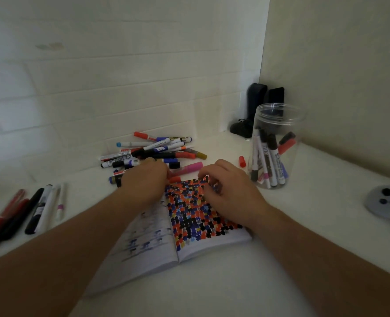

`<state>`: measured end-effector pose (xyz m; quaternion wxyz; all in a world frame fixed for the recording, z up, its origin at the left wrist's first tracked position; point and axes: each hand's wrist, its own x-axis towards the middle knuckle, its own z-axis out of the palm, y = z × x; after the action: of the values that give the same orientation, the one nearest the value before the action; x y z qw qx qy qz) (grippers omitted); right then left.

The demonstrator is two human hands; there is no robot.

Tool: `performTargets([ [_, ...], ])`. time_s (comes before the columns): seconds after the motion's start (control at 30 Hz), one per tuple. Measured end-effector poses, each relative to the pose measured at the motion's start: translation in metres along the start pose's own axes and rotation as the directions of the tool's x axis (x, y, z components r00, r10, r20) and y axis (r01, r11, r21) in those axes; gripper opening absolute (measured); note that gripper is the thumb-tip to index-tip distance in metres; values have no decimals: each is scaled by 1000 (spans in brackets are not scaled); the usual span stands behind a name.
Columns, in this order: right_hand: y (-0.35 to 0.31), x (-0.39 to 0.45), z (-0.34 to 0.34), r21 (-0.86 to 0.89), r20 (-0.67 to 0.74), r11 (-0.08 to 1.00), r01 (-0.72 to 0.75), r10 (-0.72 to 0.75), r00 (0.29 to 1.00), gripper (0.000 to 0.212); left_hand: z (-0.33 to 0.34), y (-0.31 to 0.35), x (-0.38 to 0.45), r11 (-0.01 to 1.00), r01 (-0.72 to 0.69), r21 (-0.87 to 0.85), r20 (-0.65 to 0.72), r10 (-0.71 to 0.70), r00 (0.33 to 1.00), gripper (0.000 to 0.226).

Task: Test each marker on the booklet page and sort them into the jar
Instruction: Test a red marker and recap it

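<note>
An open booklet (184,243) lies in front of me, its right page (196,216) covered in orange, black and blue marker dabs. My left hand (144,179) reaches palm down into the loose pile of markers (157,149) and grips a marker; only its orange end (174,179) shows beside my thumb. My right hand (228,193) rests on the top of the dabbed page with its fingers loosely curled and nothing in it. The clear plastic jar (278,115) stands to the right and holds several markers (269,159).
A loose red cap (242,161) lies between my right hand and the jar. A pink marker (188,167) lies just beyond the booklet. A row of markers (38,209) sits at far left. A grey lid (386,202) is at far right. Dark objects (255,108) stand in the corner.
</note>
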<state>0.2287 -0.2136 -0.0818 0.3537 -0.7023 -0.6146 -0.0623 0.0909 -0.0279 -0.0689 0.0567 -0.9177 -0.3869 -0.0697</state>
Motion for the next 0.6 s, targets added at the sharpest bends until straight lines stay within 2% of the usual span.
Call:
performTargets([
  [0.13, -2, -1, -2, -12, -3, 1000, -1, 1, 1000, 23, -6, 10, -4, 988, -4, 155, 31, 0, 1000, 20],
  [0.23, -3, -2, -2, -3, -6, 1000, 15, -15, 1000, 22, -19, 15, -18, 976, -50, 212, -174, 88, 981, 25],
  [0.27, -3, -1, -2, 1, -21, 1000, 23, -23, 1000, 22, -29, 20, -25, 985, -103, 137, -272, 138, 952, 24],
  [0.33, -6, -1, -3, 40, -79, 999, 26, -23, 997, 24, -54, 31, -39, 951, -244, -188, -413, 149, 899, 27],
  [0.37, -10, 0, -5, 73, -114, 997, 20, -11, 993, 29, -66, 38, -46, 867, -280, -412, -405, 101, 909, 27],
  [0.43, -18, 1, -10, 148, -146, 989, 6, 16, 989, 48, -81, 45, -61, 557, -251, -792, -254, 73, 964, 22],
  [0.47, -20, 1, -12, 163, -140, 987, 9, 14, 990, 55, -82, 47, -67, 445, -209, -871, -183, 101, 978, 19],
  [0.5, -22, 1, -14, 163, -111, 987, 16, 2, 994, 56, -78, 46, -73, 402, -175, -899, -128, 142, 982, 17],
  [0.53, -22, 0, -15, 149, -61, 988, 28, -19, 998, 52, -70, 43, -77, 402, -154, -903, -90, 174, 981, 14],
  [0.6, -20, -2, -15, 70, 72, 996, 48, -53, 996, 39, -52, 34, -79, 492, -140, -859, -54, 184, 981, 8],
])
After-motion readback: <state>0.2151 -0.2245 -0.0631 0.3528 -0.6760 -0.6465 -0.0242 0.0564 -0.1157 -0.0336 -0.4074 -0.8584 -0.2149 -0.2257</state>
